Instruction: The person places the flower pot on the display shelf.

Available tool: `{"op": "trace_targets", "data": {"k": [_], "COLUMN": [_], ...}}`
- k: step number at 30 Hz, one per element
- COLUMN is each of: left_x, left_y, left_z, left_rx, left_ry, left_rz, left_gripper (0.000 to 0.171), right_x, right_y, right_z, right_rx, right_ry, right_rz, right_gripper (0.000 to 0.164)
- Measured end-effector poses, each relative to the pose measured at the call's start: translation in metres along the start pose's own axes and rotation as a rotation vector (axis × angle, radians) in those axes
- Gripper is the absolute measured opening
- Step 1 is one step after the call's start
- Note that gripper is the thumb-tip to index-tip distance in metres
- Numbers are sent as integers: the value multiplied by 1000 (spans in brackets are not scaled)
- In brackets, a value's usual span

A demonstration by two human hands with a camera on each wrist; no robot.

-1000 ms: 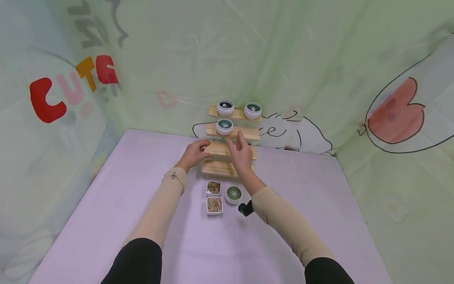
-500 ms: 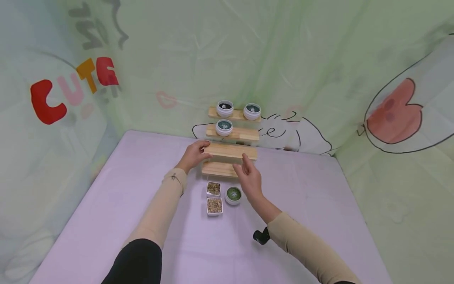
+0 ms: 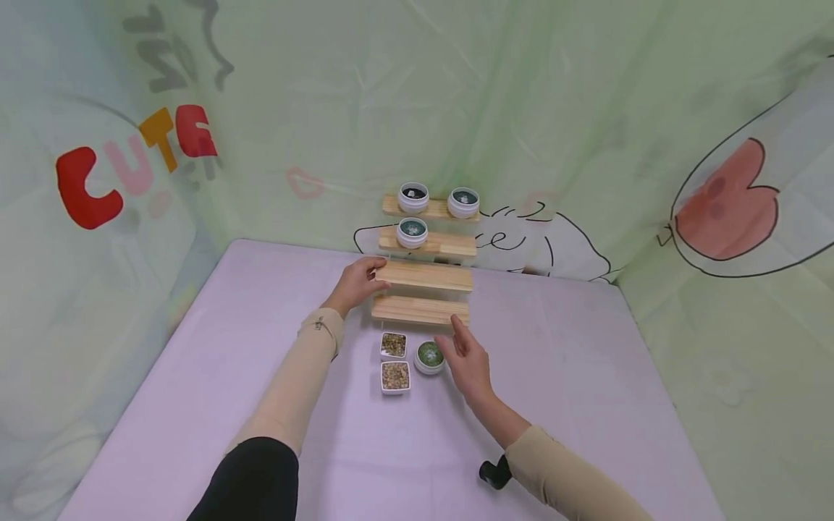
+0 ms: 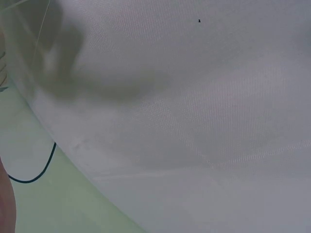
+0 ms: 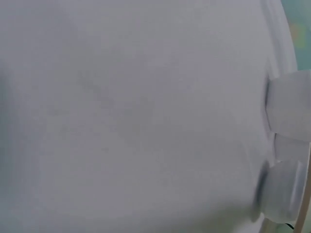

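A tiered wooden display stand [image 3: 423,276] rises at the back of the table, with several pale boards in steps. My left hand [image 3: 355,284] holds the left end of its second board from the bottom, thumb in front and fingers behind. My right hand [image 3: 470,362] hovers at the right edge of a round white pot [image 3: 430,357] with green contents, fingers extended and nothing in them. This pot stands on the table before the stand. In the right wrist view, white pots [image 5: 282,191] show at the right edge.
Two square white pots of brownish grains, a rear one [image 3: 394,346] and a front one [image 3: 395,378], stand left of the round pot. Round pots occupy the upper boards: two on top [image 3: 413,197], one below [image 3: 412,232]. Printed cloth walls [image 3: 313,94] enclose the lilac table [image 3: 560,347].
My right hand has moved down from in front of the upper boards to beside the green round pot, uncovering the lower boards. My left hand stays at the stand.
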State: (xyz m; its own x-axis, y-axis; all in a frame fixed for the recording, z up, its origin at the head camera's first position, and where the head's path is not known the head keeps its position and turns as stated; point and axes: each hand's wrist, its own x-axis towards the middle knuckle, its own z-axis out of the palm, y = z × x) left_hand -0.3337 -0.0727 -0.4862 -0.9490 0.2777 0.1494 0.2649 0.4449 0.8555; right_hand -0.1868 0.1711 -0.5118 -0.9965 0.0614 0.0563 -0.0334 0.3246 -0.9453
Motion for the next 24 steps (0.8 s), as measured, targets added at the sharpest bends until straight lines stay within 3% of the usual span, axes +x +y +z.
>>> {"op": "trace_targets", "data": {"k": [6, 24], "left_x": [-1, -2], "left_y": [6, 5], "left_z": [1, 0], "left_rx": [42, 29], "left_ry": [-4, -5], "left_rz": [-31, -30], "left_gripper": [57, 56], "right_x": [-8, -18], "right_y": [14, 32], "right_z": [-2, 21], "right_rx": [-69, -63], "right_ry": [10, -42], "right_rz": [-21, -28], "right_gripper": [60, 52]}}
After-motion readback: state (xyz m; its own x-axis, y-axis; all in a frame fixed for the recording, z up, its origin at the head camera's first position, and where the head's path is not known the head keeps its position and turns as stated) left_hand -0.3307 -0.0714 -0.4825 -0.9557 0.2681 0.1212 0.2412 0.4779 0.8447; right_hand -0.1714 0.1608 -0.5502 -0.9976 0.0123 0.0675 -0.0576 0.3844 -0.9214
